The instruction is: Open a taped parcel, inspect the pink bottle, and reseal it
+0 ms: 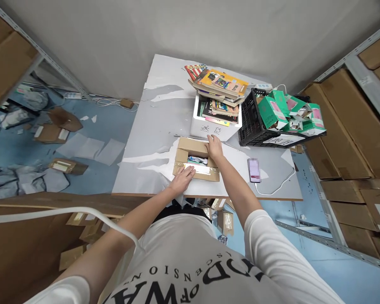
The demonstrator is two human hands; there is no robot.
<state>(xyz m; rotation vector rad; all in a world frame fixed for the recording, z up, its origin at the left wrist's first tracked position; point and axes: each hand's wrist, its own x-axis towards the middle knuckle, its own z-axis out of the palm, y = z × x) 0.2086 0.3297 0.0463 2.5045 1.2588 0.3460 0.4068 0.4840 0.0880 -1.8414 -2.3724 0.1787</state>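
A small cardboard box [193, 146] sits on the table with its top flaps folded outward. Inside it, through the opening, shows something in blue and white plastic wrapping [197, 160], its kind unclear. A white label [199, 169] and shiny clear tape are on the near flap. My left hand [182, 180] lies on the near left corner of the box, fingers stretched out over the flap. At the far right corner, my right hand [214, 147] has its fingers bent around the edge of the box.
Behind the box stands a white bin [213, 128] piled with books [224, 82]. To its right, a black crate [251, 122] holds green boxes [272, 113]. A phone [254, 170] with a white cable lies on the grey table [158, 126]. Shelves of cartons [338, 122] stand at right.
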